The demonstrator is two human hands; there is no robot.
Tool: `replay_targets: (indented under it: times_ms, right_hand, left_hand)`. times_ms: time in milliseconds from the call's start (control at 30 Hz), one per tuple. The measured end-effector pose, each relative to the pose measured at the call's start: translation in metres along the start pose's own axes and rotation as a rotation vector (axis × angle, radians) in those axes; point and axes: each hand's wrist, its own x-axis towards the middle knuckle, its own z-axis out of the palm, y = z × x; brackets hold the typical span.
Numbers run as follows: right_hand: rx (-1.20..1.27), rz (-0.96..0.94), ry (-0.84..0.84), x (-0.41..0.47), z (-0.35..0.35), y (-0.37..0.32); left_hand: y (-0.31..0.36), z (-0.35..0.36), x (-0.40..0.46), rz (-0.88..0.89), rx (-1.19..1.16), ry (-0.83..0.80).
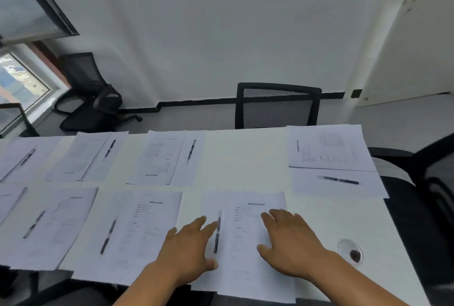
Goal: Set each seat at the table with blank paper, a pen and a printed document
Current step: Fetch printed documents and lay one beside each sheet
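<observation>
On the white table [245, 155], right in front of me, lies a printed document [248, 237] over blank paper, with a black pen [217, 234] along its left side. My left hand [189, 249] lies flat beside the pen, fingertips touching it. My right hand [290, 241] rests flat on the document's right part. Similar sets of paper, document and pen lie to the left: a pen [108, 237] on the neighbouring set, several more across the far row [162, 158], and one at the table's right end [334, 158] with its pen [341, 179].
A black mesh chair [277, 106] stands behind the far edge. Another chair [427, 182] is at the right end, and stacked chairs [91, 94] sit by the window. A round cable grommet [350, 251] is set in the table near my right wrist.
</observation>
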Motion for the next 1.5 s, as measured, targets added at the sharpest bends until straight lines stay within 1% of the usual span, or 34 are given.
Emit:
replay_targets:
  times_ms: [300, 533, 700, 900, 933, 1033, 1233, 1500]
  right_hand:
    - [0.011, 0.043, -0.123, 0.026, 0.064, -0.019]
    - [-0.015, 0.060, -0.131, 0.043, 0.097, -0.026]
    - [-0.037, 0.124, -0.128, 0.044, 0.123, -0.025]
    - [-0.038, 0.193, -0.103, 0.041, 0.139, -0.024]
    - [-0.033, 0.191, -0.090, 0.041, 0.141, -0.023]
    - [-0.044, 0.198, -0.129, 0.040, 0.147, -0.020]
    - [-0.036, 0.218, -0.152, 0.047, 0.146, -0.019]
    - [-0.049, 0.200, -0.137, 0.050, 0.142, -0.009]
  left_hand:
    - [-0.037, 0.054, 0.035, 0.050, 0.049, -0.121]
    - [-0.055, 0.085, 0.061, 0.144, 0.068, -0.064]
    - [-0.067, 0.112, 0.079, 0.180, 0.083, -0.047]
    - [-0.074, 0.129, 0.090, 0.223, 0.129, -0.006]
    - [-0.074, 0.130, 0.091, 0.232, 0.131, -0.002]
    - [-0.072, 0.132, 0.096, 0.256, 0.149, 0.005]
    - [-0.070, 0.131, 0.105, 0.286, 0.174, 0.006]
    - [-0.073, 0.132, 0.107, 0.293, 0.158, 0.007]
